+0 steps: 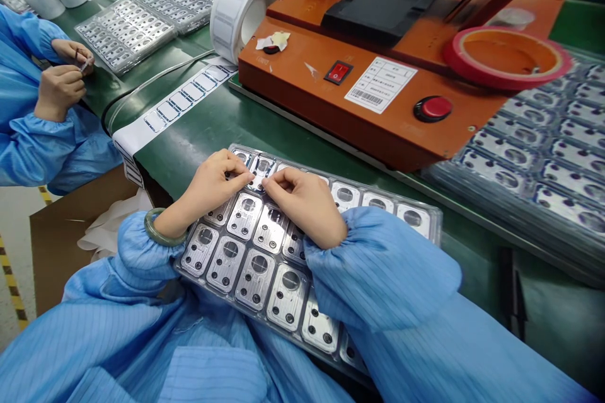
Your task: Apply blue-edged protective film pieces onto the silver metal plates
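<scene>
A long green workbench (212,132) is running across the scene, with a large orange machine (359,75) standing on its far right and a stack of clear trays of metal plates (520,164) lying at the right. A person in a blue striped smock is working at the near edge, over a clear plastic tray (437,227) holding rows of silver metal plates, which is reaching toward their lap. Their left hand (212,182), wearing a green bangle (165,228), and right hand (307,204) are meeting in a pinch on a silver metal plate (259,167) in the tray's far row; I cannot tell whether they are gripping it. Their right sleeve is resting on the tray, so a sleeve tug could plausibly tilt it and shift plates. Pressing too hard could bend the thin plate. At far left, a co-worker's hands (61,72) are working separately.
</scene>
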Tool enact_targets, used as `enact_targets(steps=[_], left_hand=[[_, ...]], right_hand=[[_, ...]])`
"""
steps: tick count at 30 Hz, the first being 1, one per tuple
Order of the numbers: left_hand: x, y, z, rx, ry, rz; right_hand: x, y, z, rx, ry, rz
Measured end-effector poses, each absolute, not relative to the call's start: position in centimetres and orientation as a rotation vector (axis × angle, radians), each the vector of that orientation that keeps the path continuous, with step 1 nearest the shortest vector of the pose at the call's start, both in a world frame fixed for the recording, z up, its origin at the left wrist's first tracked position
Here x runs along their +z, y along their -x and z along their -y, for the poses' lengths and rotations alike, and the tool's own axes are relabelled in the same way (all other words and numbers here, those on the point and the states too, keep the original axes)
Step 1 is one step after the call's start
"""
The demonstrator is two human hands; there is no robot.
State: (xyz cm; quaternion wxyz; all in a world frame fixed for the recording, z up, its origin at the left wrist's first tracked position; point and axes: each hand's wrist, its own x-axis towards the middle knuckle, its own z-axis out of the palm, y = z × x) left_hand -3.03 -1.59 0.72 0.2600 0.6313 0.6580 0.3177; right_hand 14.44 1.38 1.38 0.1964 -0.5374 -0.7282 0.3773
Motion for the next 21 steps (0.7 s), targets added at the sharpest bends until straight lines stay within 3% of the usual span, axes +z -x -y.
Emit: enact_targets(steps=[21], left_hand=[[0.53, 3.08, 1.53, 0.862, -1.743, -1.782]], right_hand=[[1.29, -14.3, -1.38, 1.018, 1.52, 2.078]])
